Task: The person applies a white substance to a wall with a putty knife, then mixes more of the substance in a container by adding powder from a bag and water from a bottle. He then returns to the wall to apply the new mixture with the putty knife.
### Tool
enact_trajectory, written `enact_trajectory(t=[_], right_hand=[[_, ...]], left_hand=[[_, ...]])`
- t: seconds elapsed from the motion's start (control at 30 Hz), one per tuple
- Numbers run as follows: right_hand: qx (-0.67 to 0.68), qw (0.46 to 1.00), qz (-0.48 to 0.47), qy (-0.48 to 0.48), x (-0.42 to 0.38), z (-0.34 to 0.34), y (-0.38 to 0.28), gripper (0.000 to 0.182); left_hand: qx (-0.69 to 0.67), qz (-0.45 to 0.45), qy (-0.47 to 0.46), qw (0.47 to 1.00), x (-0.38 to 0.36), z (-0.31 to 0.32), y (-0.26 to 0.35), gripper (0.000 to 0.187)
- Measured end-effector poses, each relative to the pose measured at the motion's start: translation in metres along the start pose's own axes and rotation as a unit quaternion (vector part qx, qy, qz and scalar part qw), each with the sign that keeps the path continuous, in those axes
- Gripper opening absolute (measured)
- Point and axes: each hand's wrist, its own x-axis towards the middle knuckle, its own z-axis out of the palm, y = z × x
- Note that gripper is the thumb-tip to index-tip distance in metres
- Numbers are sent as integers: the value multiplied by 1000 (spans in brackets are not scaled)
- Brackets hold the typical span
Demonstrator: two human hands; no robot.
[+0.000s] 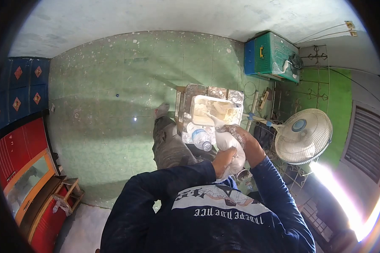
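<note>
A white bag-like object point(232, 147) is between my hands, close to my body. My left hand point(223, 162) is closed around its lower side. Higher up, my right hand point(237, 133), smeared with white, is wrapped over the top of it. Just beyond stands a white rectangular tub point(194, 110) holding pale paste or powder, with a whitish handle-like piece leaning out toward my right hand. A clear plastic bottle point(202, 140) with a blue label tilts toward me at the near edge of the worn wooden stool point(194, 90).
A standing fan point(303, 135) is at the right, near a bright light. Cables and tools lie on the floor behind the stool. A green and blue cabinet point(269, 54) stands at the back right; red and blue cupboards point(23, 147) line the left.
</note>
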Motion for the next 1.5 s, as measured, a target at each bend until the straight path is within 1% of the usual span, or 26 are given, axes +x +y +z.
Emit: enact_trajectory(t=[0.13,0.2,0.23,0.3,0.33,0.4,0.43,0.5,0.53,0.6,0.63,0.7,0.73,0.8,0.83,0.9,1.0,1.13,1.2,1.23,1.3,1.33,1.37,1.4,1.43,1.5], right_hand=[[-5,1000,-21,-14,0,-5,3,26],[-136,988,-57,-36,0,-6,1,26],[-135,989,-57,-35,0,-7,1,26],[-325,929,-168,-60,-1,-7,-1,28],[-325,929,-168,-60,-1,-7,-1,28],[-337,921,-185,-58,-2,-8,-1,28],[-337,921,-186,-57,-2,-8,1,28],[-244,939,-233,-71,-2,-10,8,27],[-244,939,-233,-71,0,-11,10,27],[-114,976,-165,-79,2,-10,12,25],[-114,976,-165,-79,3,-10,12,25],[-30,996,-81,-33,-2,-1,7,23],[-30,996,-81,-33,-2,-1,8,23],[-111,980,-160,-34,-5,3,7,23],[-111,980,-161,-34,-6,4,5,23],[-9,999,-24,41,-18,21,-10,23],[-18,999,-6,47,-17,20,-9,22],[-11,999,-25,38,-24,25,-12,21],[-46,998,-25,36,-22,23,-13,22],[-46,998,-25,36,-25,23,-12,22],[-127,985,-116,18,-33,27,-12,24],[-127,985,-116,18,-30,20,-8,24],[-262,934,-241,-17,-23,8,-1,25],[-387,849,-357,-51,-21,4,1,27],[-386,849,-357,-50,-19,0,4,27],[-339,889,-305,-39,-19,1,7,27]], left_hand=[[1,14,-11,1000,1,-1,-3,16],[-31,18,-10,999,5,-3,-8,17],[-31,18,-11,999,6,-4,-9,17],[-82,-7,-12,997,10,-4,-12,19],[-82,-7,-12,997,12,-4,-15,19],[-132,-24,-10,991,16,-4,-20,19],[-131,-24,-11,991,17,-4,-23,19],[-158,-26,-9,987,18,-2,-23,20],[-158,-25,-9,987,18,-1,-24,20],[-166,-32,19,985,13,3,-18,20],[-166,-31,18,985,11,4,-15,20],[-153,-36,42,987,6,5,-10,20],[-152,-36,41,987,7,4,-12,20],[-153,-31,32,987,8,3,-13,20],[-152,-31,31,987,8,3,-14,20],[-173,-24,45,984,1,6,-8,19],[-126,-9,41,991,-2,4,-5,18],[-128,1,38,991,9,-2,-18,18],[-63,-34,-23,997,12,-11,-22,27],[-63,-34,-23,997,14,-11,-25,27],[-78,-21,-8,997,14,-8,-24,29],[-78,-20,-9,997,13,-7,-24,29],[-84,-15,6,996,9,-4,-20,30],[-90,-9,21,996,5,-2,-16,31],[-90,-9,20,996,2,-2,-13,31],[-67,-13,24,997,-1,-3,-9,31]])
